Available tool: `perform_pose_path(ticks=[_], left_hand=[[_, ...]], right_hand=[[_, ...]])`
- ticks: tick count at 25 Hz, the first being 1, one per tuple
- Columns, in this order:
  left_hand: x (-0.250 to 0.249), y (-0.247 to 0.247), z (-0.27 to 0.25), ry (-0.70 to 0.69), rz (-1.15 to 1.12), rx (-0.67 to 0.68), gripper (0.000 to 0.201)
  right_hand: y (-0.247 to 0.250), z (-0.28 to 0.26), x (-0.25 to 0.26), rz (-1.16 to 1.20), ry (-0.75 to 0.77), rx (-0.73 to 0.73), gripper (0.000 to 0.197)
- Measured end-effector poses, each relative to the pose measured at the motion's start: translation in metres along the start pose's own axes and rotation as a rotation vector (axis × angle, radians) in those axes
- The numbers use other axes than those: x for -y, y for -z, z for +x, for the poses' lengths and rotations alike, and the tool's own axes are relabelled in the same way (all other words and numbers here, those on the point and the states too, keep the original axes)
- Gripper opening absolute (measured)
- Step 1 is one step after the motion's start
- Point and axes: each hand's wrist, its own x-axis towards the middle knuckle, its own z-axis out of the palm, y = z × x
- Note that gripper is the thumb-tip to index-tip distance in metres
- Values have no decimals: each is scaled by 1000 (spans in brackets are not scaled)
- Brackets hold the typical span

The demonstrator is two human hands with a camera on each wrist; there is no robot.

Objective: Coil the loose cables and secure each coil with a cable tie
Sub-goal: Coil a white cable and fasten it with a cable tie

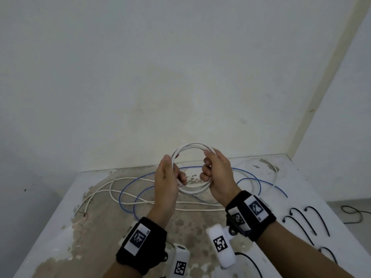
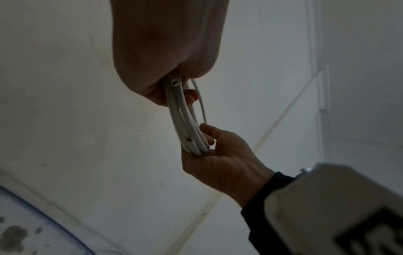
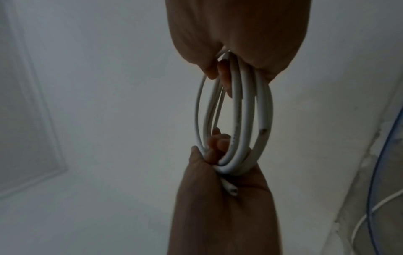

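A white cable coil (image 1: 192,147) of several loops is held upright above the table between both hands. My left hand (image 1: 175,174) grips its left side, fingers curled round the loops. My right hand (image 1: 209,169) grips the right side the same way. In the left wrist view the white coil (image 2: 188,120) runs from my left hand (image 2: 167,57) down to my right hand (image 2: 218,160); a cut cable end (image 2: 174,83) pokes out by the left palm. In the right wrist view the loops (image 3: 246,112) hang between my right hand (image 3: 235,34) and left hand (image 3: 218,207).
A loose white cable (image 1: 120,179) and a thin blue cable (image 1: 128,199) sprawl over the worn white table (image 1: 60,227) under my hands. Several black cable ties (image 1: 307,221) lie at the right front. Walls close the back and right; a black cord (image 1: 353,210) lies on the floor.
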Motion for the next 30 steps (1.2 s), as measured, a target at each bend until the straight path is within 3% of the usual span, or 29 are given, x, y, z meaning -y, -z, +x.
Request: perform_pose_path(ticks=[2,4,9,13,17,19,23,27,30], left_hand=[[2,-2,-2,-11,27,8,44],[4,-3,-1,70,-40,2,43],[2,3,2,262,-49,126,42],[-6,10,11,350,193,266,41],[-17,1,12,255,431,488,44],[-18,-15,9,272,368,529,36],[-7,-49,2,587,-104,547,29],[19,-78,-9,576,-139,399,38],[40,-99,-25,677,-177,478,37]], right_hand=[[2,3,5,137,-41,-6,12],[4,2,7,216,-70,40,13],[27,-4,6,-154,76,20,24],[48,-8,11,-240,134,47,23],[54,-13,24,-302,159,76,23],[56,-15,26,-285,182,25,22],[77,-17,23,-187,202,-112,19],[109,-30,8,-128,147,-185,30],[144,-41,2,-139,118,-258,42]])
